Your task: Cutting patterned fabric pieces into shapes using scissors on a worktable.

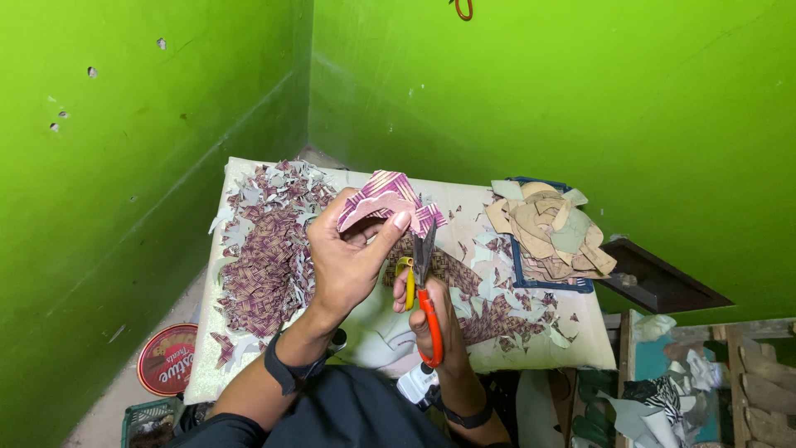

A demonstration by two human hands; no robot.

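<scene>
My left hand (348, 257) pinches the purple woven cutout (383, 202); right hand (427, 311) grips orange-handled snips (424, 286) just below it, blades probably open. I cut tight along the edge.

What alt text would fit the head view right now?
Seen from above, the left hand holds a purple woven-pattern piece while the right hand cuts it with orange-handled scissors. Purple scraps cover the padded board; tan cutouts fill a blue tray, green walls behind.
</scene>
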